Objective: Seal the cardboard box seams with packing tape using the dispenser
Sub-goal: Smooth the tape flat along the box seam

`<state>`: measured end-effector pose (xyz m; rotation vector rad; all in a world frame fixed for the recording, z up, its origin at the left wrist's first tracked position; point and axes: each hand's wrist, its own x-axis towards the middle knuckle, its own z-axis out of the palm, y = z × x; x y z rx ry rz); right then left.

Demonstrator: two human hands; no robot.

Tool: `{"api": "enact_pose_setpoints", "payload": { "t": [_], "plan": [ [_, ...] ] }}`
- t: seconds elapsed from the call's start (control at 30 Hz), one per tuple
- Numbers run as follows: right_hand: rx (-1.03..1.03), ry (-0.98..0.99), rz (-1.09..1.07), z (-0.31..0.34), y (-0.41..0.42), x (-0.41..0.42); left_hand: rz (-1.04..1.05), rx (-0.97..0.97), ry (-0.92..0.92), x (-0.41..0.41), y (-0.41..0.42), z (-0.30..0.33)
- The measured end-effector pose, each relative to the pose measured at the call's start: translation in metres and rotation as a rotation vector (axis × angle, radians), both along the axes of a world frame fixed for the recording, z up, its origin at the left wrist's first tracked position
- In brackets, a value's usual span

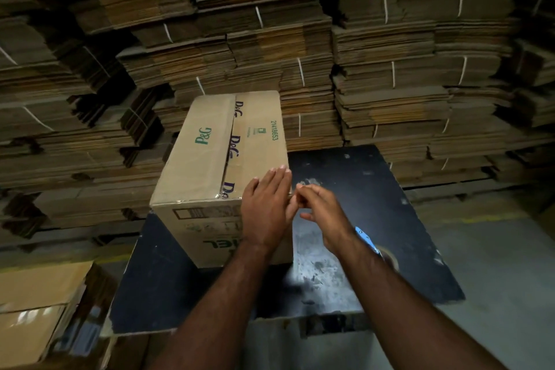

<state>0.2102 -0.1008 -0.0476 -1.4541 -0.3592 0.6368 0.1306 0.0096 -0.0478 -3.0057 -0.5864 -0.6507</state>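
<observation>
Dark, scuffed table (375,219) carries the cardboard box (210,159) on its far left area, centre seam facing up. Left hand (265,213) lies flat, fingers straight, on the box's near right corner. Right hand (321,213) hovers just beside it, fingertips pinched together; contents cannot be determined. Tape dispenser (372,245) rests on the table under the right wrist. Bundled flat cartons (390,69) fill the background.
</observation>
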Motion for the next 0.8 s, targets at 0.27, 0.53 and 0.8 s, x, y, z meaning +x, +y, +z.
{"api": "enact_pose_setpoints", "payload": {
  "t": [0.27, 0.53, 0.8],
  "plan": [
    [0.015, 0.014, 0.049, 0.009, 0.002, 0.002, -0.023, -0.045, -0.053, -0.003, 0.0, -0.001],
    [-0.032, 0.181, 0.208, 0.012, 0.001, 0.022, -0.073, -0.152, -0.153, -0.003, 0.003, -0.003],
    [-0.195, 0.072, 0.095, 0.018, 0.003, 0.045, 0.043, -0.111, -0.262, 0.01, -0.007, -0.011]
  ]
}}
